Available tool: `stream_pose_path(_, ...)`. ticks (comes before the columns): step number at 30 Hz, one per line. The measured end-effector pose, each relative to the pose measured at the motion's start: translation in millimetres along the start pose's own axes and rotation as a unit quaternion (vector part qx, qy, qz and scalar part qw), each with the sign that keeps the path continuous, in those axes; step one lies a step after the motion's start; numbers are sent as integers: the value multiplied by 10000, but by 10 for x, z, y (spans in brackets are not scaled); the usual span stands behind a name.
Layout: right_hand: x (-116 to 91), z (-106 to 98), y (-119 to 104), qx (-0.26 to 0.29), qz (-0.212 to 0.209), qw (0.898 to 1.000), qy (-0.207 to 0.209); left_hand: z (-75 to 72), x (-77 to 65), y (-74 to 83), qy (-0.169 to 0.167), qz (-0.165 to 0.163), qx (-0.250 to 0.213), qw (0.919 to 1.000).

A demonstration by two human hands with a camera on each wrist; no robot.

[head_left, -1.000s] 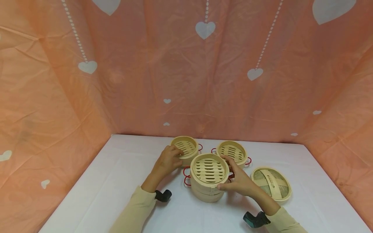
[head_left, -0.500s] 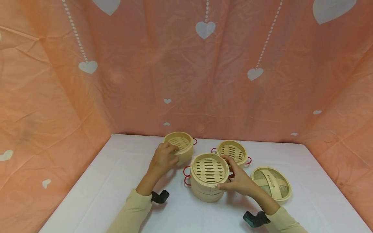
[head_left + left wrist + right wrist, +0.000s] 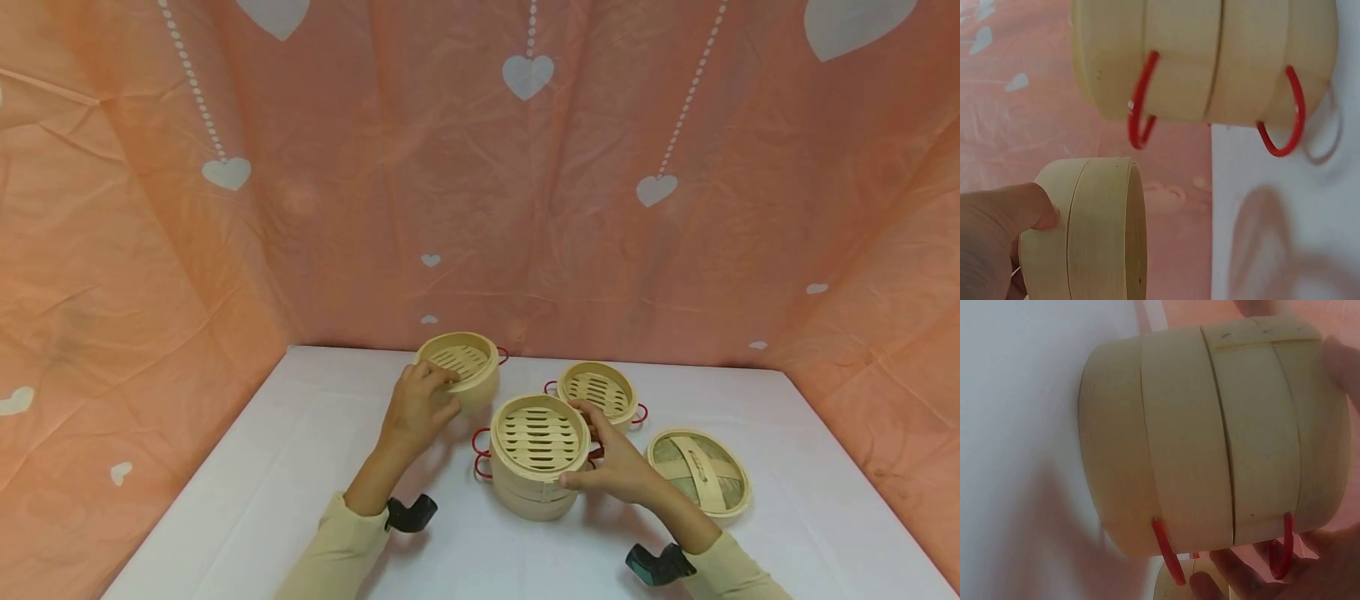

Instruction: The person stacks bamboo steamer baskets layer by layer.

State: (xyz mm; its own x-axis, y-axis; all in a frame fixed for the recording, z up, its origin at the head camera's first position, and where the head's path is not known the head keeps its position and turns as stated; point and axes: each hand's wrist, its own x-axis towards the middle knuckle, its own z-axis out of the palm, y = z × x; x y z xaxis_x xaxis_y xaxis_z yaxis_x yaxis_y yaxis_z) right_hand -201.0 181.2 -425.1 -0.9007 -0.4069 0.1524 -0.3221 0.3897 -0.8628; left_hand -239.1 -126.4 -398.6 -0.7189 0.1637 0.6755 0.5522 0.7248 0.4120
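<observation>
My left hand [image 3: 417,408] grips a round bamboo steamer basket [image 3: 480,390] by its left side, with fingers over the rim onto the slatted floor. In the left wrist view, the thumb presses the wall of this basket [image 3: 1100,237], and a gap shows between its underside and the table. Right of it stands a stack of two bamboo steamer baskets [image 3: 532,493], with red loop handles [image 3: 1141,103] on its sides. Around the stack's right side curls my right hand [image 3: 611,467], thumb at the front and fingers behind, near the handles, as the right wrist view also shows.
Behind the stack is another bamboo steamer basket [image 3: 598,392] with red handles. A woven bamboo lid [image 3: 701,477] with a strap across it lies to the right. All are on a white-covered table [image 3: 247,467], with an orange heart-patterned curtain [image 3: 465,183] around it.
My left hand has shifted the basket it holds left, up and away from the stack, with most of the movement in the first half second. The right hand and the stack have stayed put.
</observation>
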Motion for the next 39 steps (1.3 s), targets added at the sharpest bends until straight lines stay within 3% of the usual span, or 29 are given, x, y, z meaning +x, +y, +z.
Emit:
stream_pose_path(7, 3, -4, 9, 3, -37, 10000, -4, -62, 15, 102, 158, -41, -152, 9998)
stream_pose_path(13, 4, -6, 25, -59, -114, 9999, -81, -135, 20, 205, 40, -106, -324, 9994)
stream_pose_path(22, -24, -10, 21, -101, -160, 9998, -109, -207, -7, 330, 9, 160, -389, 9991)
stream_pose_path(32, -36, -22, 30, 42, -257, 9996, -72, -269, -29, 421, -217, 202, -535, 9981)
stream_pose_path(39, -39, -29, 32, 99, -299, 9995, -52, -288, -33, 516, -161, 459, -670, 9966)
